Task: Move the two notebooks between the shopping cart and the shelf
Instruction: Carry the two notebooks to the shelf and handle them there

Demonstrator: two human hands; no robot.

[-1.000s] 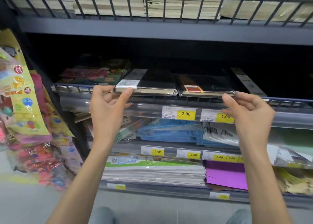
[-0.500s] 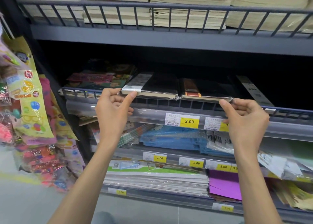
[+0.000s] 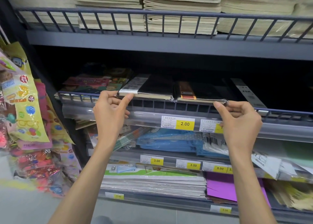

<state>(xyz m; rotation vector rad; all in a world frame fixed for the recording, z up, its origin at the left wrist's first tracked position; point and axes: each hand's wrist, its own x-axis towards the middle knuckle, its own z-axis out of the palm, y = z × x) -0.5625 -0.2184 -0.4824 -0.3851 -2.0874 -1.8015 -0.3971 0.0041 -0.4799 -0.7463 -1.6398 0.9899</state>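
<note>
Two black wrapped notebooks lie side by side over the front rail of the middle shelf (image 3: 288, 112). The left notebook (image 3: 152, 88) has a white label band at its left end. The right notebook (image 3: 203, 91) carries an orange and brown band. My left hand (image 3: 111, 110) pinches the left notebook's near left corner between thumb and fingers. My right hand (image 3: 240, 120) pinches the right notebook's near right corner at its plastic wrap. No shopping cart is in view.
Beige notebook stacks (image 3: 177, 12) fill the railed top shelf. Colourful booklets (image 3: 94, 84) lie left of the black notebooks, another black one (image 3: 249, 93) to their right. Lower shelves hold blue packs (image 3: 169, 140), paper stacks (image 3: 152, 181), purple sheets (image 3: 223, 188). Hanging toy packets (image 3: 25, 105) crowd the left.
Both hands stay pinched on the notebooks' outer corners. The two notebooks have slid a little farther back onto the shelf, and the view has tilted upward.
</note>
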